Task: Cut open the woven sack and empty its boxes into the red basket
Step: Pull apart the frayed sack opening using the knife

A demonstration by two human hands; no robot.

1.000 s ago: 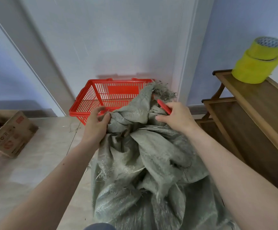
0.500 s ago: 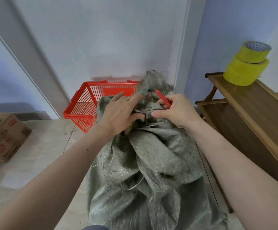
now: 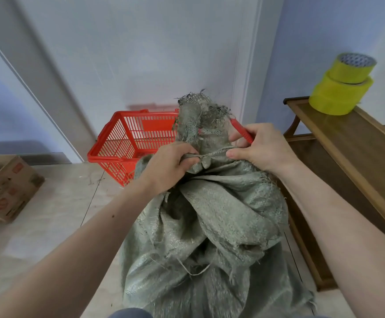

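Observation:
A grey-green woven sack (image 3: pixel 212 226) stands on the floor in front of me, its frayed top bunched upright. My left hand (image 3: pixel 168 166) grips the gathered fabric just below the stitched seam. My right hand (image 3: pixel 262 150) pinches the seam's other end and holds a red cutter (image 3: pixel 242 131) that points up along the frayed neck. Behind the sack, the red basket (image 3: pixel 118 145) sits on the floor against the wall. The boxes inside the sack are hidden.
A wooden shelf unit (image 3: pixel 347 145) stands close on the right with two yellow tape rolls (image 3: pixel 343 86) stacked on top. An open cardboard box (image 3: pixel 5 189) lies at the left on the tiled floor. A white wall is right behind the basket.
My left hand moved from the sack's left fold to the neck and now grips it below the seam. The sack's top rose more upright; my right hand stays at the seam with the cutter.

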